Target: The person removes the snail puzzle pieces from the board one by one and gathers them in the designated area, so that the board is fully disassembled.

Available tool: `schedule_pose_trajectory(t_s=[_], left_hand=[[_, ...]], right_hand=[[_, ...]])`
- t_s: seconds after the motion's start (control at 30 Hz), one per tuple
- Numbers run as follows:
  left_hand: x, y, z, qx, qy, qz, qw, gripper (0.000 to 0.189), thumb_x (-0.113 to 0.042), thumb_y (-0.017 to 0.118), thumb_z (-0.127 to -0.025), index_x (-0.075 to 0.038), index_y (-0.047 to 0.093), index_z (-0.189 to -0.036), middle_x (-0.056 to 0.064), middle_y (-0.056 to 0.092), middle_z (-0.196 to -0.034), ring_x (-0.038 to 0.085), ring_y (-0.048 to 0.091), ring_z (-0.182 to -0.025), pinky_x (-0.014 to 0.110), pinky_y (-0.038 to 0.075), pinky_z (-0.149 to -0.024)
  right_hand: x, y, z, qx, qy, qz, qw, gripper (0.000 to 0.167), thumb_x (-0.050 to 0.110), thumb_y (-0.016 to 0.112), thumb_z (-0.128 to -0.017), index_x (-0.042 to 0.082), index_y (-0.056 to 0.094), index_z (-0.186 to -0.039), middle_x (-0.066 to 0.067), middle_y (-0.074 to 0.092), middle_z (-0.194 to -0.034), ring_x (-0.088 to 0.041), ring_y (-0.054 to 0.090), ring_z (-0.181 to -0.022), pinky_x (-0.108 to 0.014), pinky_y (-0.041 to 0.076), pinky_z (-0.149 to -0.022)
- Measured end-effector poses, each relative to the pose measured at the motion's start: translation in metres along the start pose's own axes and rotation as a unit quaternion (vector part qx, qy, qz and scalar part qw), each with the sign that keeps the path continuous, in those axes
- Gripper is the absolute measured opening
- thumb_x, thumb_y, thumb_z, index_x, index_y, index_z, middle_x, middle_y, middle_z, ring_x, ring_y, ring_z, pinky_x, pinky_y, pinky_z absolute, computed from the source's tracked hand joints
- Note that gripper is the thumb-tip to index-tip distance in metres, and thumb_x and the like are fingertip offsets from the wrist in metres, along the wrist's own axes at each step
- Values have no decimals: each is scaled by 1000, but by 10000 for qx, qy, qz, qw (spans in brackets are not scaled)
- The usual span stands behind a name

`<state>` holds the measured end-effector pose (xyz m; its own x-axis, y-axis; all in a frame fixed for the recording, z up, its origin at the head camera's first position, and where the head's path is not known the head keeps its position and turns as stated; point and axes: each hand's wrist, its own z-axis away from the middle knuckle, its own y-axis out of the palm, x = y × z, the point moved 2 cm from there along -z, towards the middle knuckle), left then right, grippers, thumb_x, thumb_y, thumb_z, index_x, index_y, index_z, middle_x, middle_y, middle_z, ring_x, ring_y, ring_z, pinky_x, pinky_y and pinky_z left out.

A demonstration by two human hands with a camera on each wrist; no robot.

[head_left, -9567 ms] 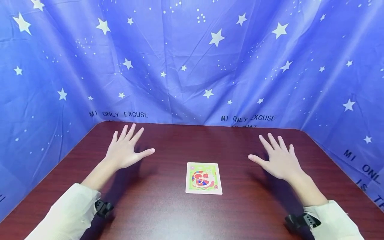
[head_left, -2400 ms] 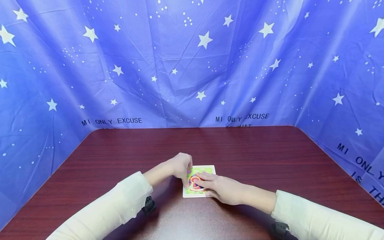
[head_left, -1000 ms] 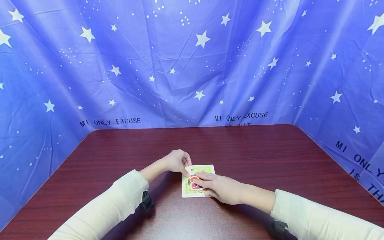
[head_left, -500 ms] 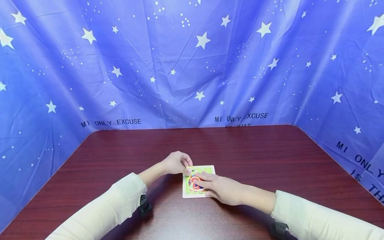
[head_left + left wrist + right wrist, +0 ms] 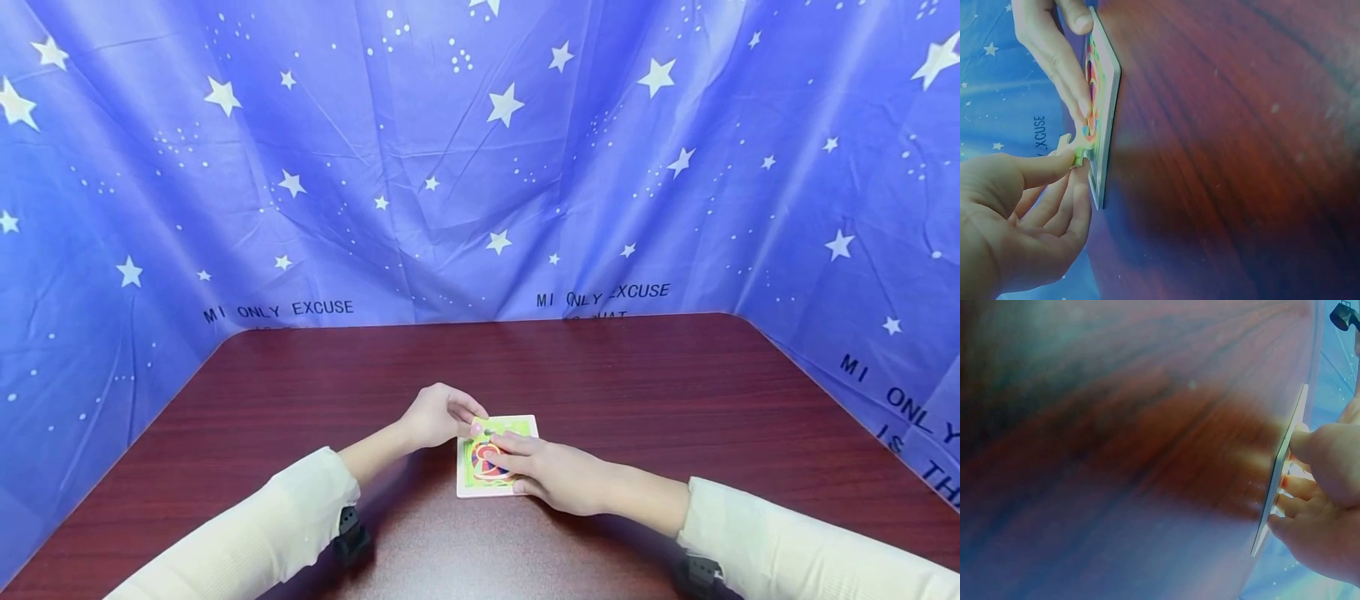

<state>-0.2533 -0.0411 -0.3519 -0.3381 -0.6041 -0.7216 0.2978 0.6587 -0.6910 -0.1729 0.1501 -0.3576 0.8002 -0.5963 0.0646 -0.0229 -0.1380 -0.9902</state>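
A square jigsaw puzzle (image 5: 480, 492) with a white frame and a colourful picture lies flat on the table. My left hand (image 5: 438, 414) is at its far left corner, pinching a small green puzzle piece (image 5: 1077, 150) between thumb and fingers. In the left wrist view that piece is tilted up above the board, its knobbed edge showing; whether it still touches its neighbours is unclear. My right hand (image 5: 566, 475) rests on the picture from the right, fingers stretched over the pieces and thumb at the near edge. Those fingers hide part of the picture.
Dark red wood-grain table (image 5: 637, 375) surrounds the puzzle. A blue curtain with white stars (image 5: 420, 150) hangs along its back and sides. Black wrist cameras (image 5: 352, 533) sit at both cream sleeves.
Earlier both hands were spread apart over the table; they have since come to the puzzle. Lately my left hand has raised the corner piece, while my right hand has stayed in place.
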Motion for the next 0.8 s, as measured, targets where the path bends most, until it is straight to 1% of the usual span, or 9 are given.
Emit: schedule_pose_trajectory(t_s=[0.13,0.2,0.33,0.47,0.6,0.7,0.8], left_hand=[[0,0,2,-99,-165,301,9994,13,-9,78,-76,-11,77,-89,6,76,-80,8,67,-77,21,47,-63],[1,-1,3,-99,-166,386,9991,13,-9,78,-76,-10,77,-89,6,76,-81,9,67,-77,21,46,-61],[5,-4,4,-60,-199,497,9985,16,-7,77,-76,-9,77,-92,7,76,-83,10,68,-79,21,47,-65],[11,-10,5,11,-340,684,9971,19,-9,78,-76,-8,76,-96,10,76,-86,10,69,-81,21,50,-68],[18,-16,8,190,-494,1178,9916,23,-8,75,-79,0,74,-101,17,75,-92,10,71,-79,28,58,-72],[24,-21,10,303,-584,1536,9859,25,-4,72,-82,6,71,-105,21,74,-96,10,70,-77,32,60,-74],[31,-27,12,330,-645,1671,9833,26,-2,71,-83,8,69,-107,22,73,-98,9,69,-76,33,60,-75]], right_hand=[[-1,1,0,31,69,-94,9999,44,25,55,-97,13,51,-139,-10,50,-145,-25,49,-134,-35,48,-103],[-2,2,0,28,64,-108,9999,44,25,55,-97,13,51,-139,-10,50,-145,-25,49,-134,-35,48,-103],[-2,4,1,-34,8,-21,10000,43,26,54,-97,13,52,-138,-12,52,-144,-25,51,-132,-34,49,-100],[-2,4,1,-85,-10,36,10000,43,28,53,-97,13,53,-138,-12,53,-143,-25,52,-131,-34,50,-100],[-2,5,2,-50,36,26,10000,43,28,53,-98,13,52,-139,-11,52,-144,-24,50,-132,-34,49,-102],[-2,5,2,16,92,-16,10000,44,27,53,-98,13,51,-139,-11,51,-144,-25,49,-133,-35,47,-103],[-2,5,2,65,133,-37,9999,44,27,52,-98,14,50,-140,-10,50,-145,-25,48,-134,-36,46,-104]])
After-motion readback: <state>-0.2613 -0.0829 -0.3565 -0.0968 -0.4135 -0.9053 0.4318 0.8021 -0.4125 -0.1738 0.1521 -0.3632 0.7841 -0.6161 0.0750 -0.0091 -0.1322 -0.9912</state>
